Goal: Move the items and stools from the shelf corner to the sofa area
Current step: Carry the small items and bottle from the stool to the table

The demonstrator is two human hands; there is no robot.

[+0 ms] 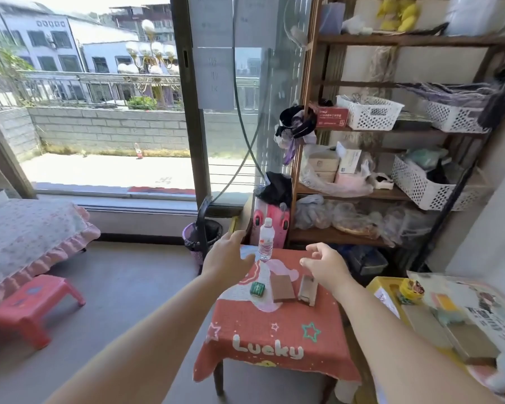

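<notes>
Head view: your left hand [227, 256] and right hand [324, 265], both empty with loose fingers, reach over the cloth-covered stool [274, 328]; likely next, grip the water bottle [266, 239].

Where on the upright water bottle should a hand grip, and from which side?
Grip the water bottle round its mid-body, coming in level from its left, where the left hand is nearest. It stands upright and round, so a side wrap likely holds better than a pinch from above.
</notes>
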